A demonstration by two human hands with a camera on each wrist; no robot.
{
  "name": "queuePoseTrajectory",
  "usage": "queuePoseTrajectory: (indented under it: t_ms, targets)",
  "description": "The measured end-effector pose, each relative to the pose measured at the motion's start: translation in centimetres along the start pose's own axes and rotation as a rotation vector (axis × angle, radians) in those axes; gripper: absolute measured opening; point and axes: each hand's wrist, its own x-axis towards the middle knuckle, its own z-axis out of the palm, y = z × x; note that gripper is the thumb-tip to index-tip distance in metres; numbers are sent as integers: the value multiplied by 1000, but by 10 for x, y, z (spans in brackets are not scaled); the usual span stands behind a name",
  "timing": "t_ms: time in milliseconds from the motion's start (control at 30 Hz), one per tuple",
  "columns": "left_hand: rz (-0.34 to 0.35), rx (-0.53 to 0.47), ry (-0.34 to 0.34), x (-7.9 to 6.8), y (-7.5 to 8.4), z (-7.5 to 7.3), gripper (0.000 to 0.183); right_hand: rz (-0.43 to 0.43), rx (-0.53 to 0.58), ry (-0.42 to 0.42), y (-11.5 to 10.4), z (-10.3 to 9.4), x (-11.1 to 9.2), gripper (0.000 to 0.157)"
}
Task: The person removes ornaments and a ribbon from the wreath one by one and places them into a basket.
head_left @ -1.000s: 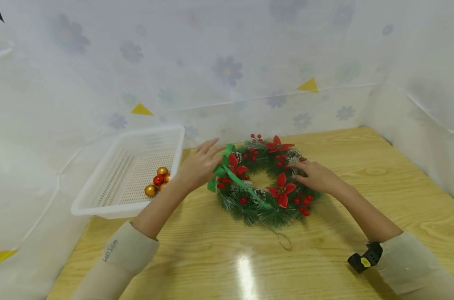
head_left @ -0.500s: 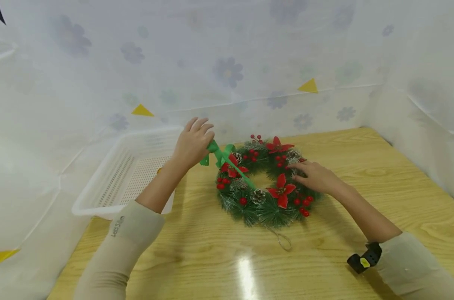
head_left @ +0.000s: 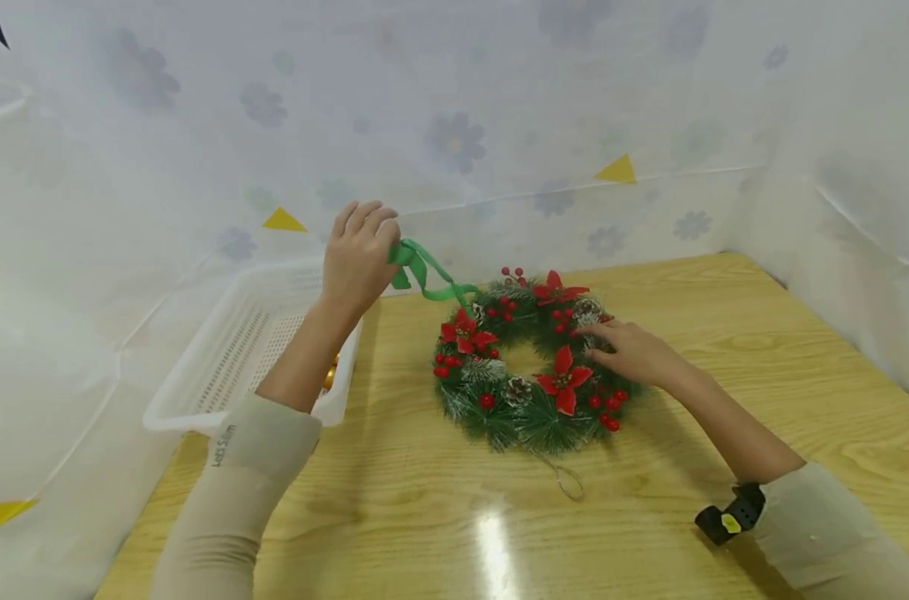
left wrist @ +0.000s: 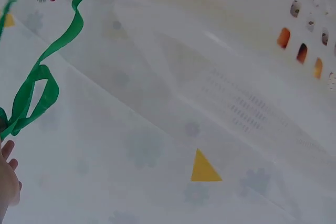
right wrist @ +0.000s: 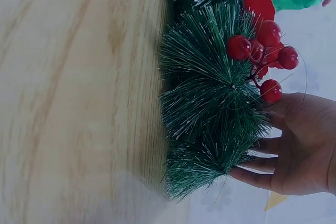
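The left hand [head_left: 358, 262] is raised over the basket's right rim and pinches a green ribbon [head_left: 417, 265] by its looped end. In the left wrist view the ribbon [left wrist: 67, 38] hangs in a long strip between the fingers and the wreath. A green pine wreath [head_left: 529, 425] with red poinsettias, red berries and pinecones lies flat on the table. The right hand [head_left: 634, 354] rests on its right side, fingers extended. In the right wrist view those fingers touch the needles of the wreath [right wrist: 210, 93], close below a red berry cluster [right wrist: 269, 34].
A white perforated basket [head_left: 192, 408] stands left of the wreath, partly behind the left forearm. A gold ball [head_left: 330, 377] shows inside it. A thin string loop [head_left: 570, 482] lies in front of the wreath. White flowered sheeting encloses the wooden table [head_left: 424, 517].
The left hand has moved up and left with the ribbon, drawing its tail off the wreath's front and middle. The right hand and wreath have stayed in place.
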Motion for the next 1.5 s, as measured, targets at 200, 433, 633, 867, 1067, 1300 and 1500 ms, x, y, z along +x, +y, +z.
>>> queuePoseTrajectory:
  t_ms: [200, 433, 633, 867, 1067, 1300, 1500]
  targets:
    - [41, -58, -81, 5, 1, 3, 5, 13, -15, 5, 0, -3, 0, 43]
    - [138, -84, -386, -6, 21, 23, 11, 3, -11, 11, 0, -3, -1, 42]
    - [157, -25, -544, -15, 37, 43, 12, -6, -8, 17, 2, 1, -1, 41]
    - [119, 77, -605, 8, 22, 31, 17, -6, -12, 13, 0, 2, -2, 41]
    - [144, 217, -579, 30, -20, 0, 20, 3, -22, 3, 0, 0, -2, 41]
    - [-13, 288, -601, 50, -78, -49, 19, 6, -20, -11, 3, 2, 0, 41]
    - [-211, 356, -671, 57, -123, -92, 24, -1, -21, 1, 6, 2, 2, 40]
